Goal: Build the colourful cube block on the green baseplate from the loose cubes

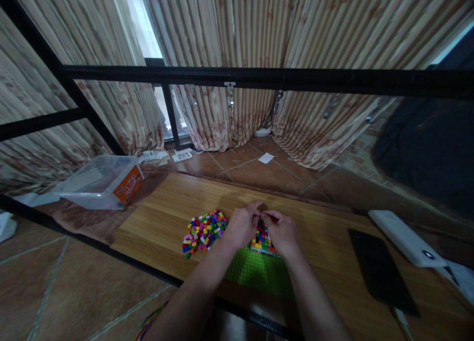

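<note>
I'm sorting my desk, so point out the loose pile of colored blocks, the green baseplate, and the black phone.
loose pile of colored blocks (204, 232), head view, pile's middle.
green baseplate (259, 272), head view, bare studded area.
black phone (381, 272), head view, screen centre.

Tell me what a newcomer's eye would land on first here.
The heap of small coloured blocks on the wooden table, left of both hands. The left hand and right hand meet over a green baseplate partly covered in blocks. A black phone lies farther right.

No legible text anywhere.

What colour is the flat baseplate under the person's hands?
Bright green, seen in the head view: the baseplate lies on the wooden table.
</note>
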Demonstrator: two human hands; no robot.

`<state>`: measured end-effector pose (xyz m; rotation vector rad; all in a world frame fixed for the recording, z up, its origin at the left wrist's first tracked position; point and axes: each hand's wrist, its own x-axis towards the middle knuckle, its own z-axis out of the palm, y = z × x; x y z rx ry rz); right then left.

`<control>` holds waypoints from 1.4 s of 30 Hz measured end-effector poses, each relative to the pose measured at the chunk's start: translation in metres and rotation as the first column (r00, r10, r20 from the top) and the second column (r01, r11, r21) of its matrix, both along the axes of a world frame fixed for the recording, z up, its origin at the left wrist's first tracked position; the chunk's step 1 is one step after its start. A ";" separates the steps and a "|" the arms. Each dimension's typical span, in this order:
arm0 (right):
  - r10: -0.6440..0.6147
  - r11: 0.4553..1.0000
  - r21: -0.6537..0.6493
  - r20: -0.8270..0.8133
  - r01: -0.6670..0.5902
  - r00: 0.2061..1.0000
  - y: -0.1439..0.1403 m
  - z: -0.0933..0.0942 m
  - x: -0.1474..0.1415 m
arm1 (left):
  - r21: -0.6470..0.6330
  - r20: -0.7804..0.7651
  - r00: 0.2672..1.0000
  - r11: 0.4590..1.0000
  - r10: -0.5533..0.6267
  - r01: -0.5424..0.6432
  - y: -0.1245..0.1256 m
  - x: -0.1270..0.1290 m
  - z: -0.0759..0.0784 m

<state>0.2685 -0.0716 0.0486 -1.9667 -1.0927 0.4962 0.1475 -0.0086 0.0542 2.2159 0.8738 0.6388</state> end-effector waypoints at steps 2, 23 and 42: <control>0.005 1.000 -0.002 -0.028 -0.005 1.000 0.000 0.000 0.000 | 0.003 -0.003 1.000 1.000 0.019 -0.019 -0.001 0.001 0.001; 0.001 1.000 0.028 -0.035 0.000 0.999 -0.008 -0.007 0.006 | 0.027 -0.015 0.989 0.988 0.150 -0.150 -0.018 0.000 -0.001; -0.130 0.979 0.135 -0.146 0.150 0.981 -0.014 -0.009 0.019 | 0.050 -0.662 0.664 0.905 0.348 -0.423 0.032 -0.125 0.024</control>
